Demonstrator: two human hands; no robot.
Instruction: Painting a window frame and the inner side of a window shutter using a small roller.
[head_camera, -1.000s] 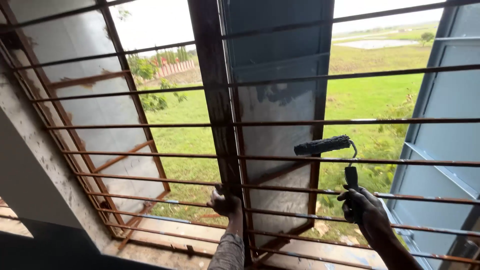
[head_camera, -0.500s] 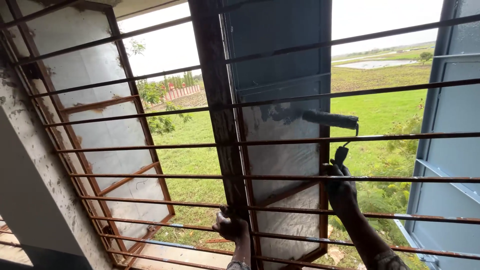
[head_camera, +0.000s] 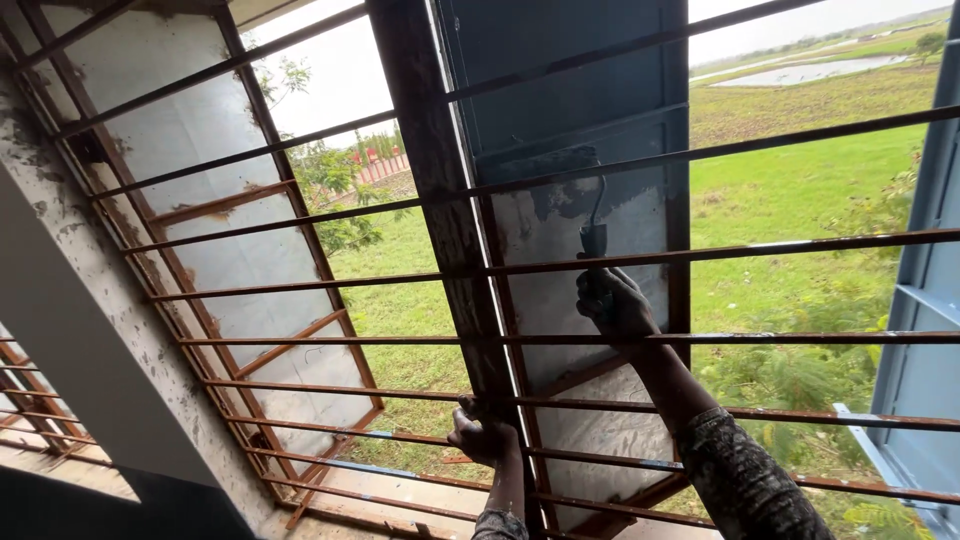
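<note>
- My right hand (head_camera: 612, 303) grips the paint roller (head_camera: 545, 165), now raised onto the shutter panel (head_camera: 590, 200); coverage climbs.
- My left hand (head_camera: 483, 436) clamps the window bar (head_camera: 400, 392).

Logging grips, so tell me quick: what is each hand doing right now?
Left hand: closed around a window grille bar.
Right hand: closed on the paint roller handle, roller against the shutter panel.

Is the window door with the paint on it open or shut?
Open. The middle shutter swings outward past the bars, with grass visible on both sides. The right hand reaches through, pressing a paint roller on it.
</note>
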